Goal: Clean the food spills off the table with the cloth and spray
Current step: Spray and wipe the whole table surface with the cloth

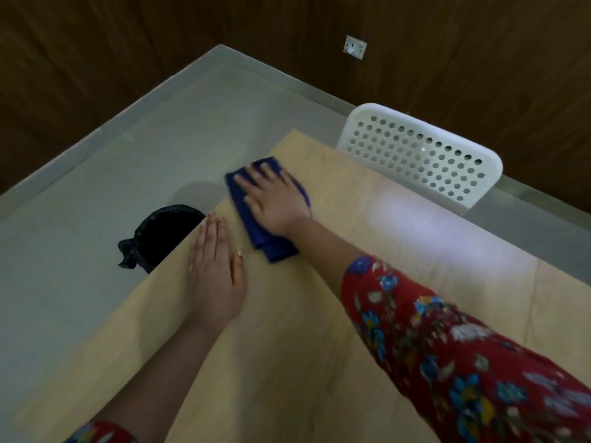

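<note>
A dark blue cloth (271, 244) lies folded on the light wooden table (319, 346) near its far left corner. My right hand (273, 199) presses flat on the cloth, fingers spread toward the table's left edge. My left hand (212, 273) rests flat on the tabletop at the left edge, just beside the cloth, fingers together and holding nothing. No spray bottle is in view. I cannot make out any food spills on the wood.
A black bin (160, 235) lined with a black bag stands on the grey floor just below the table's left edge. A white perforated chair (422, 155) is pushed against the table's far side. Dark wooden walls enclose the corner.
</note>
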